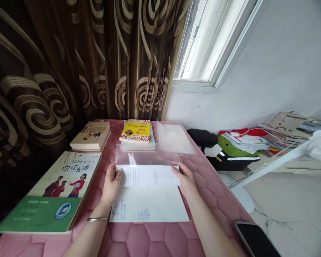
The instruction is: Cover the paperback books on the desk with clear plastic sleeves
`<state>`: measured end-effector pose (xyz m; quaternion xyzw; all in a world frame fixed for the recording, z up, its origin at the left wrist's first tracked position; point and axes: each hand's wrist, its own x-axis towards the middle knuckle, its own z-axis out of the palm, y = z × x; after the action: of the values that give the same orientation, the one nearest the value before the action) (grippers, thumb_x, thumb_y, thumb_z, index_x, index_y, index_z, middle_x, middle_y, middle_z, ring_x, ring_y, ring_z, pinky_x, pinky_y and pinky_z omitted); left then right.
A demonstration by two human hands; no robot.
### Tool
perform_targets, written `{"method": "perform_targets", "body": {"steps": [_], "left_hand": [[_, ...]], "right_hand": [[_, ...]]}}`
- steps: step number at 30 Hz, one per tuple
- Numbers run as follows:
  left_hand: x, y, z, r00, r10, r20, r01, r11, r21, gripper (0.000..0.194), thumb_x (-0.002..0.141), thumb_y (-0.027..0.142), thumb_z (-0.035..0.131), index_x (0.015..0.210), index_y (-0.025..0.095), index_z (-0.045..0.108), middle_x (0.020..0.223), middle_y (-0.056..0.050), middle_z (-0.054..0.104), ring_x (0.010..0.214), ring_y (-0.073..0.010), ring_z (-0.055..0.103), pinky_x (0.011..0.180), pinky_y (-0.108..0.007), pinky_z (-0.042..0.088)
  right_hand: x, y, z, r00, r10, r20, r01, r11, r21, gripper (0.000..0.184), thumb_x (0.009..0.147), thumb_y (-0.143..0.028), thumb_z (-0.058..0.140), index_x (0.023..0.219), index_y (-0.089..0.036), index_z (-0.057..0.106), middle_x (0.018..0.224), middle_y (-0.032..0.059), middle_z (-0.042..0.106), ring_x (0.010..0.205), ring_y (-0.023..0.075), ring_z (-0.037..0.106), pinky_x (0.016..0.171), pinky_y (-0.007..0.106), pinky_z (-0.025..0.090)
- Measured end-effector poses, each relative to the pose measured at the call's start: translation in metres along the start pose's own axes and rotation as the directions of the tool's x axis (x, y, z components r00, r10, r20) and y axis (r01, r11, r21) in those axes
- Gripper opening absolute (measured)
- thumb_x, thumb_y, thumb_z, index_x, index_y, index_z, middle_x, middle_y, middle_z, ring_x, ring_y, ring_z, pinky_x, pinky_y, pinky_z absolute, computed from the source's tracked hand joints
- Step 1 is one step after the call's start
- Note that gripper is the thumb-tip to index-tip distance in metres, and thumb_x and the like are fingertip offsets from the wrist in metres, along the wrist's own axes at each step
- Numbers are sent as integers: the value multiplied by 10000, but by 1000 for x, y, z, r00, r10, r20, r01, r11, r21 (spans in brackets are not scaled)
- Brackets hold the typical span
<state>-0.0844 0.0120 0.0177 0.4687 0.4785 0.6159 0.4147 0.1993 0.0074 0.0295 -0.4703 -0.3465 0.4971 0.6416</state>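
In the middle of the head view lies an open booklet (155, 203), its near page marked with blue handwriting and its far leaf printed. A clear plastic cover (147, 157) extends past its far edge; how the two fit together is hard to make out. My left hand (112, 184) is closed on the left edge of the far leaf, thumb on top and fingers beneath. At the opposite edge, my right hand (186, 181) pinches the leaf and plastic the same way. A metal bangle (97, 219) circles my left wrist.
A pink quilted cloth (149, 239) covers the table. Large books (53, 192) and a smaller stack (91, 135) stand left. Behind are a yellow-covered book (136, 130) on a pile and clear plastic covers (175, 137). A phone (256, 239) lies front right, beside a white fan (270, 167).
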Motion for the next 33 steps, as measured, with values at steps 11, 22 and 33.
{"method": "perform_targets", "body": {"steps": [11, 22, 33], "left_hand": [[1, -5, 0, 999, 15, -33, -15, 1000, 6, 394, 763, 391, 675, 1104, 246, 542, 999, -19, 614, 973, -165, 569, 915, -316, 406], [-1, -3, -1, 997, 69, -44, -66, 995, 68, 334, 796, 372, 656, 1093, 259, 553, 947, 5, 586, 880, -137, 541, 825, -267, 409], [-2, -2, 0, 996, 83, -36, -80, 993, 88, 287, 829, 394, 624, 1066, 253, 545, 871, 18, 551, 817, -134, 520, 768, -263, 406]], "right_hand": [[3, 6, -3, 993, -117, 8, 117, 988, -100, 446, 601, -456, 834, 967, -257, 673, 792, -11, 650, 666, 169, 560, 589, 278, 441], [6, 2, -9, 986, -158, 49, 164, 971, -172, 492, 611, -446, 828, 1037, -250, 677, 831, -5, 659, 710, 164, 557, 651, 287, 436], [3, 6, -6, 982, -187, 29, 189, 969, -161, 450, 681, -468, 780, 1060, -262, 652, 699, -37, 557, 632, 146, 490, 592, 262, 383]]}}
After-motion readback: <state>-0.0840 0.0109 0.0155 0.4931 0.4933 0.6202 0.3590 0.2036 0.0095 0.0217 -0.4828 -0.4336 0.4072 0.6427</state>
